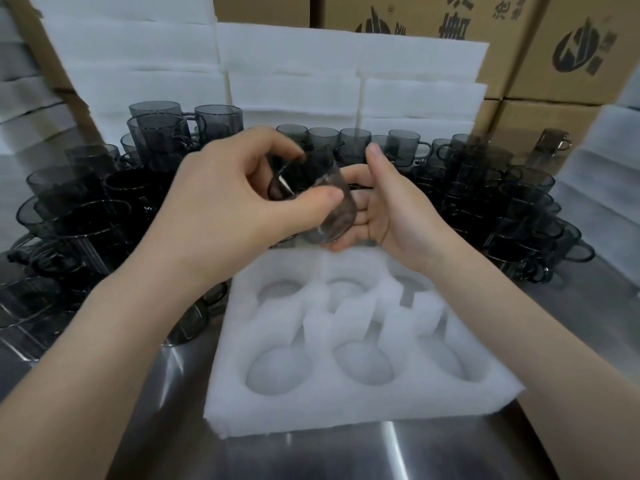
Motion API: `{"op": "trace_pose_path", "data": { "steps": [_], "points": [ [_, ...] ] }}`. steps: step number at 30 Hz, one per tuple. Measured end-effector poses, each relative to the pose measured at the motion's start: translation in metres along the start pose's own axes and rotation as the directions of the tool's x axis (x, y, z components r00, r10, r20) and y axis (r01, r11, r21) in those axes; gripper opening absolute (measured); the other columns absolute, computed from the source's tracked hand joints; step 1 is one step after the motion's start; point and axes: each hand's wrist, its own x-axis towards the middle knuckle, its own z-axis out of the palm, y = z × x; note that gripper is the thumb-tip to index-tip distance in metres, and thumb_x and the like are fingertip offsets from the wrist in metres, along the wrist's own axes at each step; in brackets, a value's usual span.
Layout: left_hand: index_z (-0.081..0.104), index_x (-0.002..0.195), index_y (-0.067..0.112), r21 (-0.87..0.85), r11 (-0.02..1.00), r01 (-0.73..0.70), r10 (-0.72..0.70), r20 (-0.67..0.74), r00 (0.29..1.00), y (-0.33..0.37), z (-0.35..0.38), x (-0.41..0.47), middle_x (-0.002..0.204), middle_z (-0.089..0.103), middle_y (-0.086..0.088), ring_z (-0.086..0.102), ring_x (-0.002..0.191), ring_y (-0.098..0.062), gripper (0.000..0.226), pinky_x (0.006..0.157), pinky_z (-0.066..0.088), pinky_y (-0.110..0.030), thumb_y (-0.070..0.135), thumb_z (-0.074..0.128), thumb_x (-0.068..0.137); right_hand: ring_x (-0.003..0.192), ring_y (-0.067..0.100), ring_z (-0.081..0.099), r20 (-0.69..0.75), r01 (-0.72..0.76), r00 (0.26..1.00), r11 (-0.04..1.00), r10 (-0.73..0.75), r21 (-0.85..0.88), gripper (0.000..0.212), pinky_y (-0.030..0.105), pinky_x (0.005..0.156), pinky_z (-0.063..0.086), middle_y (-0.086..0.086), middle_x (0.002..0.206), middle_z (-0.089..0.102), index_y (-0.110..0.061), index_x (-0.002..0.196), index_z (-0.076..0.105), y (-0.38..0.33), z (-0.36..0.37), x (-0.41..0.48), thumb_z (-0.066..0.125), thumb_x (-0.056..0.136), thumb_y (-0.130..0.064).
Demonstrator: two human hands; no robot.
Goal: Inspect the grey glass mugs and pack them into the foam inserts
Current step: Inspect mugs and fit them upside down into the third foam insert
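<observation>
Head view, inspection stage. At the centre of the frame a single grey glass mug (318, 202) is held tilted in the air, above the far edge of the foam insert (346, 414) and not touching it. The left hand (239, 199) grips the mug from the left, with thumb and fingers curled round its upper wall. The right hand (391, 206) cradles it from the right, fingers curled beneath the base and thumb raised clear of the glass. The mug's handle cannot be made out.

The insert lies on the steel counter (346, 459) in the lower centre. Its six cavities (280, 372), in two rows of three, all appear empty, so judging from this frame no mug has been packed into this insert, and six placements are left to do. The mug in hand appears to be under examination, not yet being lowered.

Unpacked mugs (86, 216) crowd the counter at left, centre rear and right, many of them stacked; a large stock awaits inspection. White foam slabs (311, 64) stand behind them, and cardboard cartons (571, 46) fill the top of the frame.
</observation>
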Motion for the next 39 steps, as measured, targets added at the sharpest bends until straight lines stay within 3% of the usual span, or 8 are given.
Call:
{"op": "trace_pose_path", "data": {
  "steps": [6,13,19,26,29,32,34,39],
  "points": [
    [0.058,0.078,0.029,0.245,0.943,0.226,-0.261,0.123,0.957,-0.005,0.0,-0.011,0.047,0.052,0.018,0.046,0.046,0.002,0.051,0.047,0.029,-0.025,0.071,0.072,0.053,0.058,0.029,0.065,-0.101,0.014,0.995,0.999,-0.011,0.029,0.053,0.034,0.053,0.054,0.017,0.077,0.072,-0.006,0.103,0.062,-0.001,-0.002,0.001,0.028,0.104,-0.047],
    [0.05,0.071,0.026,0.377,0.9,0.219,-0.292,0.15,0.945,-0.009,-0.009,-0.013,0.048,0.053,0.009,0.05,0.051,-0.009,0.062,0.049,0.033,-0.029,0.079,0.062,0.042,0.055,0.025,0.064,-0.122,0.013,0.992,1.0,-0.014,-0.013,0.044,0.031,0.051,0.054,0.016,0.076,0.071,-0.008,0.101,0.063,0.001,-0.002,0.003,0.034,0.104,-0.041],
    [0.05,0.072,0.023,0.484,0.846,0.222,-0.313,0.116,0.943,-0.005,-0.006,-0.013,0.062,0.06,0.005,0.057,0.063,-0.015,0.066,0.057,0.048,-0.033,0.08,0.059,0.038,0.056,0.024,0.065,-0.118,0.021,0.993,0.999,-0.026,-0.042,0.042,0.031,0.052,0.054,0.014,0.076,0.071,-0.008,0.101,0.063,0.003,-0.003,0.002,0.036,0.104,-0.039],
    [0.043,0.075,0.03,0.641,0.747,0.175,-0.391,0.212,0.895,-0.01,0.008,-0.014,0.075,0.057,0.01,0.054,0.071,-0.012,0.075,0.057,0.039,-0.031,0.092,0.052,0.033,0.057,0.024,0.065,-0.111,0.007,0.994,0.998,-0.013,-0.06,0.04,0.031,0.054,0.054,0.014,0.077,0.072,-0.009,0.1,0.064,0.004,-0.003,0.002,0.038,0.104,-0.038],
    [0.041,0.084,0.031,0.599,0.79,0.126,-0.354,0.279,0.893,-0.016,0.011,-0.014,0.092,0.04,0.017,0.046,0.091,-0.014,0.099,0.075,0.043,-0.036,0.104,0.029,0.018,0.057,0.024,0.064,-0.109,0.009,0.994,0.998,-0.016,-0.07,0.04,0.031,0.055,0.054,0.014,0.078,0.072,-0.01,0.099,0.065,0.005,-0.003,0.002,0.038,0.104,-0.038],
    [0.045,0.116,0.029,0.479,0.877,0.05,-0.224,0.315,0.922,-0.017,0.023,-0.018,0.123,0.042,0.013,0.035,0.128,-0.017,0.101,0.103,0.034,-0.037,0.099,0.013,0.051,0.056,0.022,0.063,-0.113,0.011,0.993,0.998,-0.019,-0.068,0.039,0.029,0.053,0.054,0.012,0.076,0.072,-0.009,0.099,0.065,0.004,-0.003,0.003,0.039,0.104,-0.037],
    [0.038,0.139,0.028,0.524,0.851,-0.025,-0.219,0.398,0.891,-0.016,0.034,-0.02,0.156,0.026,0.007,0.014,0.147,-0.013,0.098,0.116,0.022,-0.04,0.087,-0.002,0.07,0.056,0.022,0.063,-0.123,0.02,0.992,0.997,-0.029,-0.075,0.038,0.029,0.053,0.054,0.011,0.075,0.072,-0.009,0.097,0.065,0.004,-0.002,0.001,0.039,0.104,-0.036],
    [0.006,0.152,0.034,0.618,0.784,-0.056,-0.334,0.496,0.802,-0.023,0.043,-0.018,0.162,-0.003,0.017,-0.003,0.15,-0.013,0.075,0.118,0.013,-0.045,0.069,0.0,0.085,0.058,0.017,0.061,-0.39,0.094,0.901,0.962,-0.191,-0.256,0.029,0.028,0.054,0.052,0.006,0.071,0.071,-0.014,0.084,0.067,0.002,-0.002,0.003,0.044,0.101,-0.017]
  ]
}}
